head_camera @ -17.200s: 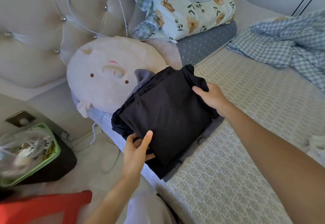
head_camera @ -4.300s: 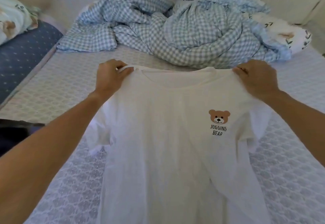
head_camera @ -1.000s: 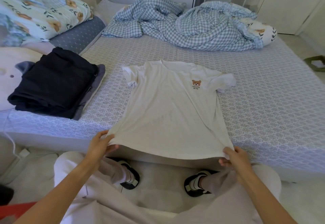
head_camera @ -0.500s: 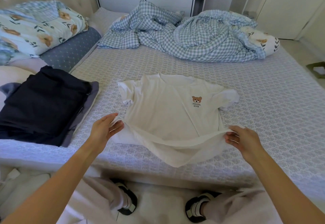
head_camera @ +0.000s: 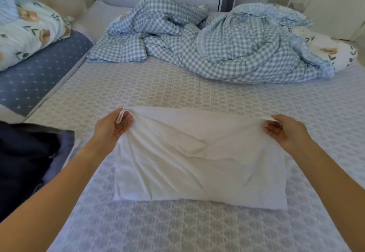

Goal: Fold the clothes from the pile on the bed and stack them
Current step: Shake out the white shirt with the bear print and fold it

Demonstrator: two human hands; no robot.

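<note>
Soft, even daylight w/ no glare; my forearms cast faint shadows on the pale patterned bed sheet (head_camera: 177, 85). Wide-angle lens bows the edges. Slight motion blur overall, esp. bottom corners.

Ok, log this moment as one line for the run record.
step: first fold | item: white cotton T-shirt, doubled over on patterned bed sheet | left hand: pinching corner | right hand: pinching corner | stack: dark folded clothes, left

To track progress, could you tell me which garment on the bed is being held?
The white cotton T-shirt, pinched by both hands; the dark folded clothes lie untouched.
</note>
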